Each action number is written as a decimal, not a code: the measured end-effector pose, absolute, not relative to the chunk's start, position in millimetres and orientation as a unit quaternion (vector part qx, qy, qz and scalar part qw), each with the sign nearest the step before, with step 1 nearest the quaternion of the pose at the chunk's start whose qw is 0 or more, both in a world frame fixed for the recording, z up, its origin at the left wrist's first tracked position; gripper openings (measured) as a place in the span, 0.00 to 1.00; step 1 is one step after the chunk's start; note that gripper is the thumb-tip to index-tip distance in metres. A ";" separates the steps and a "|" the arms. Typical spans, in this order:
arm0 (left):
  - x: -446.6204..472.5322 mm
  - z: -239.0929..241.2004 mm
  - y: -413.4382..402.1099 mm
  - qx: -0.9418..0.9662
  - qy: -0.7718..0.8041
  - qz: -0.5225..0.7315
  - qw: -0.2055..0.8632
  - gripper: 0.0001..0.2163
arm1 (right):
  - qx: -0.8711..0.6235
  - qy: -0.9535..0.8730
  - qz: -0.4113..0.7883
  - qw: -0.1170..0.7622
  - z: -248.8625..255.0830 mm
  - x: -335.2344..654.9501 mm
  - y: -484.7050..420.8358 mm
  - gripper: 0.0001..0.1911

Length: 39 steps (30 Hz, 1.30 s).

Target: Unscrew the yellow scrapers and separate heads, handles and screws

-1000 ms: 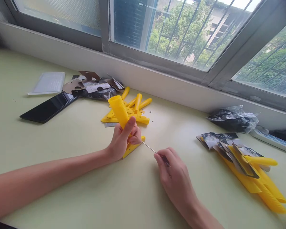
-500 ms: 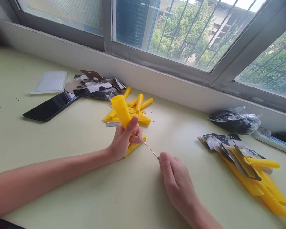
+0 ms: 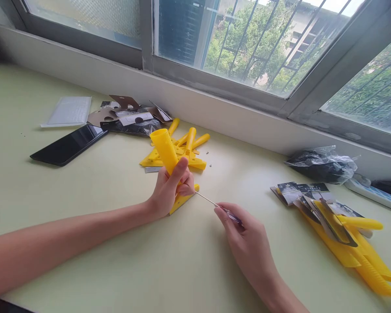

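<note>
My left hand (image 3: 170, 188) is wrapped round a yellow plastic scraper (image 3: 164, 150), its ribbed tube handle pointing up and back and its flat head resting on the table. My right hand (image 3: 246, 234) pinches the handle of a thin screwdriver (image 3: 211, 202). The metal shaft reaches left, with its tip at the scraper's head just beside my left fingers.
A pile of yellow scrapers (image 3: 187, 150) lies behind my left hand, with a black phone (image 3: 68, 145), torn packaging (image 3: 130, 117) and a white sheet (image 3: 68, 111) to the left. Packaged yellow scrapers (image 3: 348, 234) and a black plastic bag (image 3: 322, 165) lie at the right, under the window sill (image 3: 215, 115).
My right hand has turned and shifted slightly right along the screwdriver while its tip stays at the scraper's head. My left hand keeps its grip, with the handle tilted a little more to the left.
</note>
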State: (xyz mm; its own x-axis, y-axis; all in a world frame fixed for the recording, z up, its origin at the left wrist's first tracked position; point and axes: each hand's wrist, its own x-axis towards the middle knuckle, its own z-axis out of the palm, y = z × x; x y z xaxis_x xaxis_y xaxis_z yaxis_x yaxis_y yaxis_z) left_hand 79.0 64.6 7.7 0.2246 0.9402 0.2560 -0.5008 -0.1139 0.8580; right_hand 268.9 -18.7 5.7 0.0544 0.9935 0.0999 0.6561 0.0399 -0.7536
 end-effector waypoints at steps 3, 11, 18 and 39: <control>78.3 6.4 64.5 0.477 0.227 0.576 0.623 0.29 | -0.670 -0.648 0.231 0.280 8.6 268.5 -22.2 0.24; 78.0 6.0 64.0 0.478 0.225 0.579 0.621 0.30 | -0.610 -0.679 0.235 0.334 5.0 275.8 -17.2 0.16; 78.3 6.8 64.5 0.478 0.233 0.576 0.620 0.29 | -0.607 -0.692 0.195 0.339 2.9 273.6 -15.4 0.14; 77.9 4.5 64.8 0.483 0.224 0.579 0.617 0.29 | -0.605 -0.706 0.198 0.308 -2.8 273.1 -16.9 0.18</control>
State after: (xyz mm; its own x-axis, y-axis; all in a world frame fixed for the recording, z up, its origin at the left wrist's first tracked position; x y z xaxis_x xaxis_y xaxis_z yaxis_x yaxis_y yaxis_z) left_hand 77.9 64.8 4.5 0.2286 0.9314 0.2832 -0.4996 -0.1375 0.8553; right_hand 273.1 -16.9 -2.8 -0.0768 0.9777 0.1956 0.7330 0.1884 -0.6537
